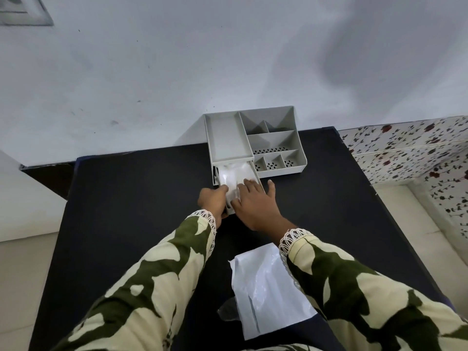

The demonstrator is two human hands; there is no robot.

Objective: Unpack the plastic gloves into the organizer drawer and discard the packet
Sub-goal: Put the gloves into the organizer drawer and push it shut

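packet (271, 290): flat on the dark surface (131, 198), nearest the body, just under the right forearm; long axis runs near-to-far, looks empty.
right hand (255, 206): grip apart, fingers flat, pressing down on the gloves; packet lies straight back toward the body from it, so this hand is the nearer one for pickup.
left hand (214, 200): curled at the drawer's left front corner, touching it; cannot tell if it clamps the wall.
plastic gloves (234, 177): white crumpled wad inside the drawer.
drawer (260, 184): pulled out toward the person, long axis near-to-far.
organizer (253, 138): against the wall, top compartments look bare.
next, judged: push drawer shut, reach back for packet.
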